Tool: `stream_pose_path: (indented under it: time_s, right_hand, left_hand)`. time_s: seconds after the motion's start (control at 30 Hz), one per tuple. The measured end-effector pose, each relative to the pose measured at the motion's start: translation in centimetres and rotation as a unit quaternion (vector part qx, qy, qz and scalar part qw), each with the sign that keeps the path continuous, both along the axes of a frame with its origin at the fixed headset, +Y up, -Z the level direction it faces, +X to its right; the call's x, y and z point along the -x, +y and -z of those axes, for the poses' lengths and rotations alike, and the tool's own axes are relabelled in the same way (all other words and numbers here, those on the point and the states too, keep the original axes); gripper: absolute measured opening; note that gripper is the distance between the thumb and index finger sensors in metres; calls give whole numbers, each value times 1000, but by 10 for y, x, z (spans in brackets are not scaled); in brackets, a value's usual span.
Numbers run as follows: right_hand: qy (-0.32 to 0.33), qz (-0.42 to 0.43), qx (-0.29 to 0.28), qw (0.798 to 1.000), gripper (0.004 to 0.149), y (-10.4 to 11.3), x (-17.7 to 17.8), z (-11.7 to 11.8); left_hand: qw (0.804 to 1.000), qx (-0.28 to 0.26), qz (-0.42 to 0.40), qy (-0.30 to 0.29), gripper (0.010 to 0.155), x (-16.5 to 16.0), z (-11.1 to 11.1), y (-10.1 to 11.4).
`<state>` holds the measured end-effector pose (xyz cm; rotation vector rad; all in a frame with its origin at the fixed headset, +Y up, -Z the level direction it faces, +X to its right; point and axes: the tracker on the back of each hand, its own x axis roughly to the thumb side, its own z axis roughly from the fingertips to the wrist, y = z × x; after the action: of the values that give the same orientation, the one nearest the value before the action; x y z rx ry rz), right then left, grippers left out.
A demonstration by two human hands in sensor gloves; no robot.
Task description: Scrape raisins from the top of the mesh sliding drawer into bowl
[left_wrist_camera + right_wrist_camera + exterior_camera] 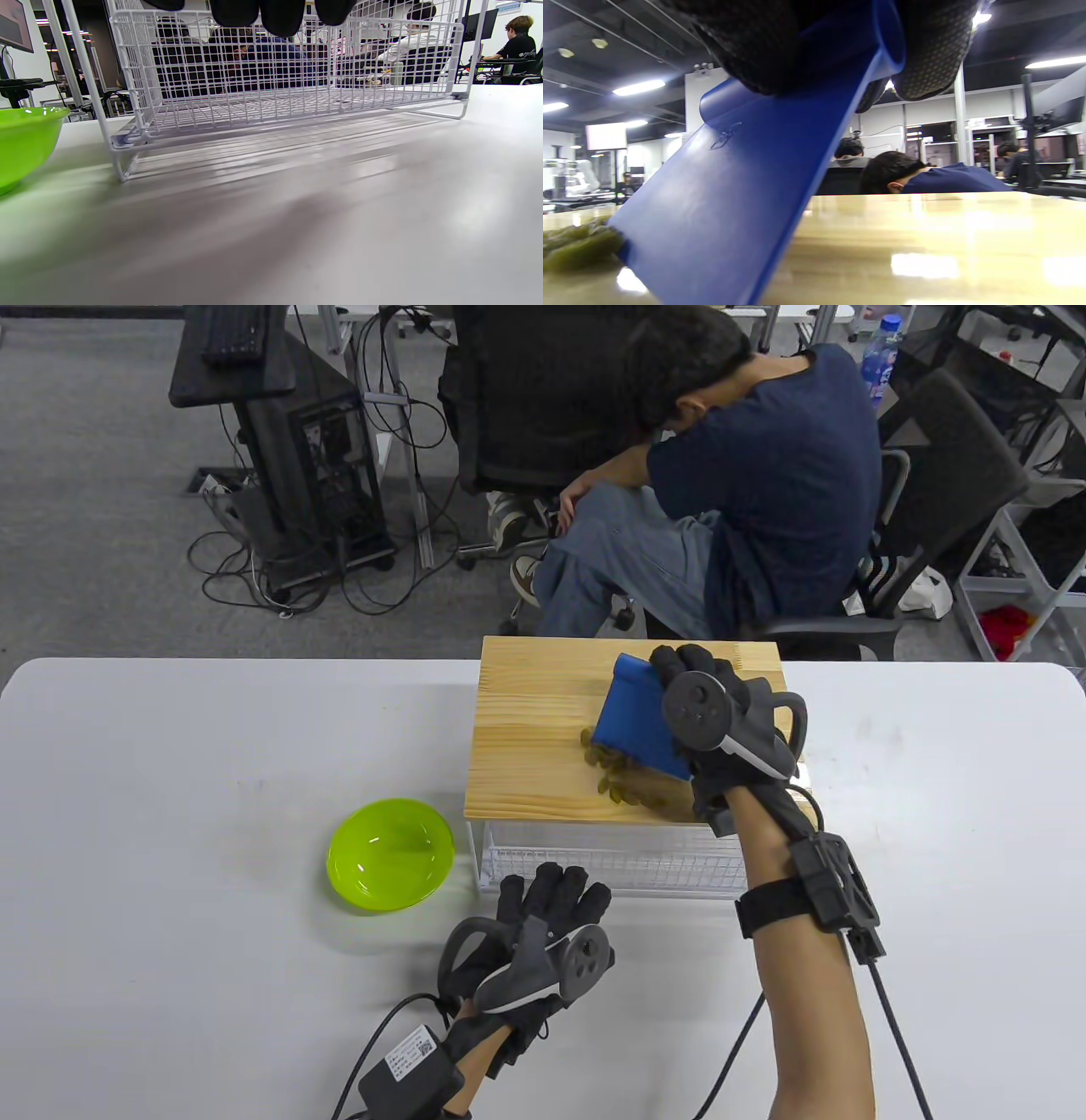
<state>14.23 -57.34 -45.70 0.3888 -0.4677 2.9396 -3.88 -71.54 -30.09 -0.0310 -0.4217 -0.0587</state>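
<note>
Table view: right hand (721, 712) grips blue scraper (638, 721) tilted behind raisins (632, 785) on the drawer's wooden top (526, 729), herding them toward 7 o'clock. Green bowl (390, 855) waits on the table there. Left hand (543, 925) relaxed, empty.

Left wrist view: fingertips (280, 15) near mesh drawer (275, 84), probably steadying.

Right wrist view: scraper edge on the wood, raisins at 9 o'clock.

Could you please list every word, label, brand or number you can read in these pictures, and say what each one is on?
No text can be read in any view.
White label with a QR-like code on the black box at the left wrist: print too small.
Embossed mark on the blue scraper: a shape, not legible lettering.
Label on the water bottle behind the table: too blurred.
Screens in the background: nothing legible.
</note>
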Motion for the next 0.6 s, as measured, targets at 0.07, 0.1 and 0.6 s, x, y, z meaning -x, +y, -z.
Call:
stream_pose_path:
  time_s: [0.07,0.1,0.6]
  right_hand:
    - [10,-1,-3,1000,57,0,1,-3]
    - [16,0,-5,1000,57,0,1,-4]
    - [92,17,-14,996,57,0,2,-16]
  left_hand:
    - [1000,0,0,-1,71,0,0,0]
    - [1000,0,0,-1,71,0,0,0]
    - [1000,3,2,-2,71,0,0,-1]
